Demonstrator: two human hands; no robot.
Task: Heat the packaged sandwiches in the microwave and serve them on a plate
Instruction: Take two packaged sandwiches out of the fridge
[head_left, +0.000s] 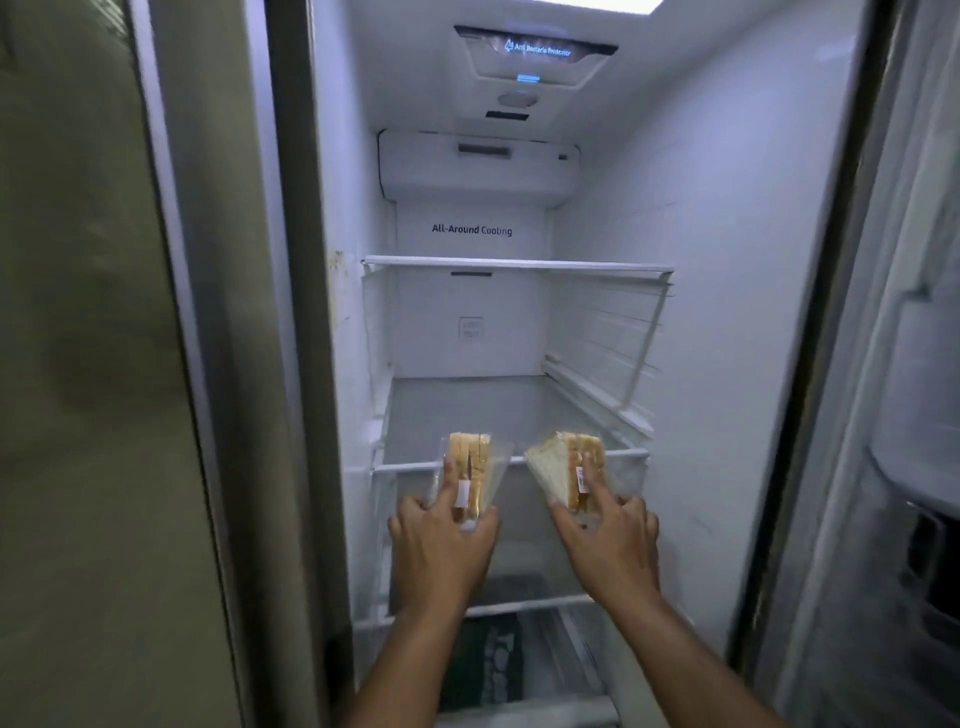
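Fetching stage: left hand gripping one packaged sandwich, right hand gripping second sandwich pack, both at front edge of fridge shelf; next, likely: withdrawing both, carrying to microwave, neither squeezed.

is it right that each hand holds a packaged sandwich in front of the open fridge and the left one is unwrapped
Not quite. In the head view the left hand holds a left sandwich still in its clear wrapper, like the right sandwich in the right hand. The fridge is open.
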